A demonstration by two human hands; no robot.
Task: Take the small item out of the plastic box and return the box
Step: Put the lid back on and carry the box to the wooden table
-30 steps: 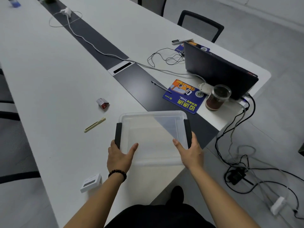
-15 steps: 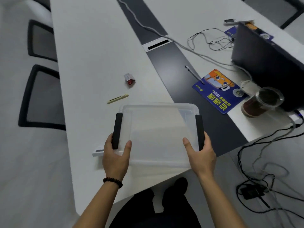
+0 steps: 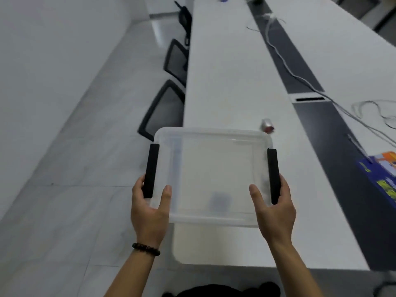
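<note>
Both forearms reach forward, palms turned inward, carrying the clear rectangular plastic box (image 3: pixel 214 179) with black side clips in the air, partly over the white worktop (image 3: pixel 225 82) edge and partly over the grey floor. The left hand (image 3: pixel 149 207) — a dark bead bracelet (image 3: pixel 146 249) at its wrist — has its grip closed on the box's left near corner, thumb lying over the rim. The right hand (image 3: pixel 274 211) mirrors it at the right corner. A small red-and-silver item (image 3: pixel 267 125) lies on the worktop just past the box's far right corner.

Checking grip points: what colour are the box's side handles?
Black, on the clear box; left handle shows best in the head view.
</note>
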